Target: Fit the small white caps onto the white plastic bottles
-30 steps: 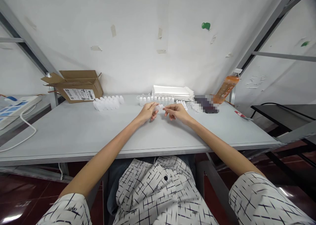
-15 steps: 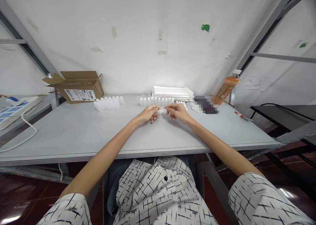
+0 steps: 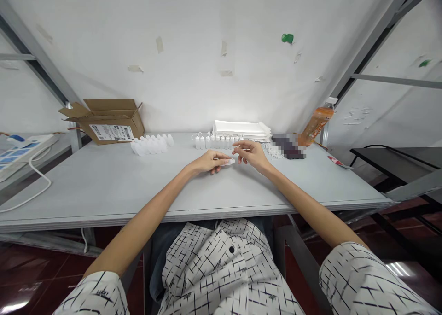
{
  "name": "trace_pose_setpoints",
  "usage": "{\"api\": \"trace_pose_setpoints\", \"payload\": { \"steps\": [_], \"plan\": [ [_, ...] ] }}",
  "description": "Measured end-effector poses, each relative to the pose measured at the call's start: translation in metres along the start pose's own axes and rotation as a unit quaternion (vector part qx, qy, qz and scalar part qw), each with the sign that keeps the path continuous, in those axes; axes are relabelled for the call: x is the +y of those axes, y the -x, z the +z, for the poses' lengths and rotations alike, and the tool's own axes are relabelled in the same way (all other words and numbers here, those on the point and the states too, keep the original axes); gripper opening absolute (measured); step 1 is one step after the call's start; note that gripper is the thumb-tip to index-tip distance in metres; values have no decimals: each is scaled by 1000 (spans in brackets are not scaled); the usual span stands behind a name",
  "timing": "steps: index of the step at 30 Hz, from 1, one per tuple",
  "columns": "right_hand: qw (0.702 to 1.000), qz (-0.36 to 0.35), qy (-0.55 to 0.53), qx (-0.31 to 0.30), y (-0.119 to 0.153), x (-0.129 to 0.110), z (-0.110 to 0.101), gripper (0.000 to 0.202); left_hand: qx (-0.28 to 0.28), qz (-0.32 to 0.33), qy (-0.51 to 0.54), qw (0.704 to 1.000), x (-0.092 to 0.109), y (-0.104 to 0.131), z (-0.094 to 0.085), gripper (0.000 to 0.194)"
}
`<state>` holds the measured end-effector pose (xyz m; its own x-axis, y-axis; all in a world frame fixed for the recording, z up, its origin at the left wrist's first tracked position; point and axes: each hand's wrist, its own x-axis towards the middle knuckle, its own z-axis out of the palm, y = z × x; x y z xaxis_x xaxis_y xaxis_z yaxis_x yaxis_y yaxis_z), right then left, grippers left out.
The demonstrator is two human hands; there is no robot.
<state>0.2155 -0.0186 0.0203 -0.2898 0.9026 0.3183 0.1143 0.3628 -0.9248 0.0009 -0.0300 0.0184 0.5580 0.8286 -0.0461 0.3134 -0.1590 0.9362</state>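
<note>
My left hand is closed around a small white plastic bottle, which lies tilted with its neck towards the right. Just right of and above that neck, my right hand has its thumb and fingertips pinched together. Whatever those fingers hold is too small to make out. Behind my hands stands a row of small white bottles with caps and looped straps, partly covered by my right hand. To the left, several bottles without visible caps are grouped. A pile of small white parts lies right of my right hand.
The grey table runs up to a white wall. An open cardboard box sits at the back left, a stack of white sheets or bags at the back middle. An orange drink bottle leans at the right, beside a blurred dark object.
My hands have moved slightly apart. The left hand and bottle have dropped a little towards me and right, baring the bottle's neck; my right hand has risen slightly.
</note>
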Motion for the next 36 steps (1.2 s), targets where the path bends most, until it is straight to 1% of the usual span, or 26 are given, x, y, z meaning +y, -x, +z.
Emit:
{"api": "trace_pose_setpoints", "payload": {
  "steps": [6,10,13,19,23,26,28,31,34,36],
  "plan": [
    [1000,2,0,-20,1,-4,1,37,-3,3,27,1000,-1,-1,1,48],
    [1000,-4,1,-22,2,-5,0,36,-6,21,34,999,0,0,2,49],
    [1000,-14,11,-18,1,-4,0,35,-15,11,34,999,1,1,1,48],
    [998,-12,64,1,0,1,1,36,-24,0,56,998,2,2,0,36],
    [997,-13,71,0,1,2,2,34,-28,1,51,998,3,3,0,28],
    [997,-19,71,5,-1,0,-2,33,-29,3,46,999,5,4,0,26],
    [996,-35,81,30,-4,-2,-9,32,-22,3,47,999,7,4,0,24],
    [984,-64,123,110,-9,-5,-29,30,-8,-3,57,998,7,4,1,22],
    [957,-86,195,199,-13,-5,-54,25,4,-10,69,998,5,2,1,22],
    [933,-92,254,238,-14,-3,-71,24,14,-8,77,997,2,1,0,22]
  ]
}}
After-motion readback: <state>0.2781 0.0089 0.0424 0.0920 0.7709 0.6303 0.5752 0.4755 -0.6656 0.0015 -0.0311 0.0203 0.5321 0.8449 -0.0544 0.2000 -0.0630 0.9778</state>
